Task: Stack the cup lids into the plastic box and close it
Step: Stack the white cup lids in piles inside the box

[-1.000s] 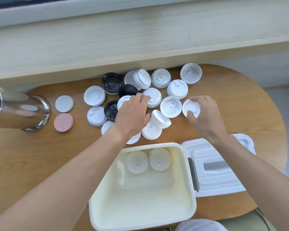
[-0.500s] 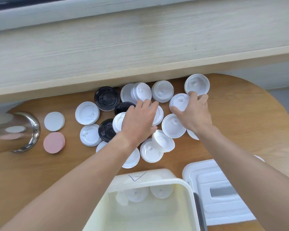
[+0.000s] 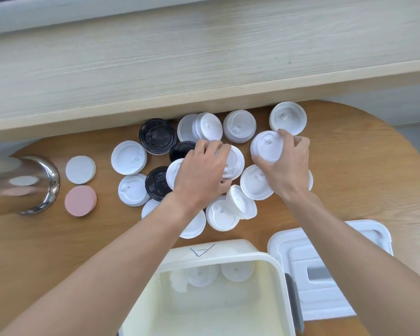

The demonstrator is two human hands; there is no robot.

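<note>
A white lid, lifted off the table since a moment ago, is pinched by the right hand. Another lid is covered by the left hand's curled fingers. Two lids are already held in the open plastic box; many remain on the table.

I stand over a rounded, warm-brown wooden surface pushed under a pale wood-grain ledge, with grey floor showing past its right edge, all in soft, even daylight.
</note>
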